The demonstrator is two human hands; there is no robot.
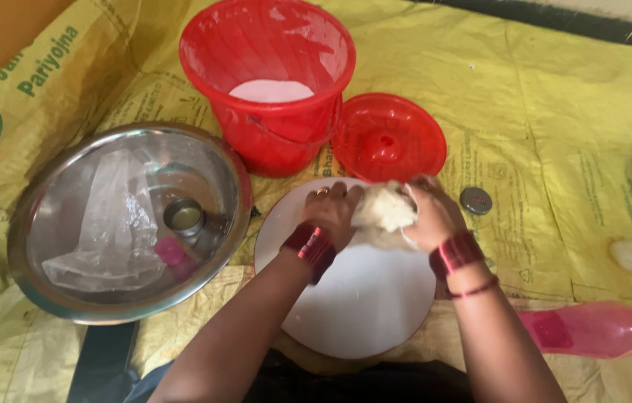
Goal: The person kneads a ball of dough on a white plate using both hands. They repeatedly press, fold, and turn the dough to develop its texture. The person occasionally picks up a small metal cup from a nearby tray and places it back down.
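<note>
A pale lump of dough (384, 209) is pressed between both hands over the far edge of a round white board (360, 298). My left hand (331, 213) grips the dough's left side; red bangles ring its wrist. My right hand (434, 216) closes on the right side, also with red bangles. Part of the dough is hidden by the fingers.
A red bucket (271, 82) holding white flour stands behind the board, its red lid (388, 138) beside it. A large steel bowl (133, 220) at the left holds a clear plastic bag and a small steel cup. A pink bottle (599, 328) lies at the right on yellow sheeting.
</note>
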